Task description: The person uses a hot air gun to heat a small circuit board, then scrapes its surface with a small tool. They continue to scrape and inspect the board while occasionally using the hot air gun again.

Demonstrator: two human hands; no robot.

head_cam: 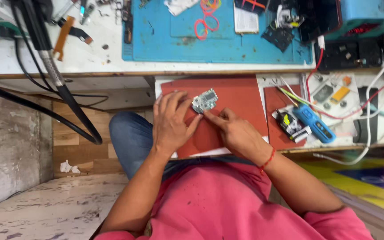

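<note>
Right now a small circuit board (205, 101) lies on the red mat (238, 100), its long axis tilted, far end pointing up and right. Left hand (172, 122) rests flat, fingers spread, fingertips touching the board's near-left edge. Right hand (235, 133) has its forefinger out, tip pressing the board's lower corner.
</note>
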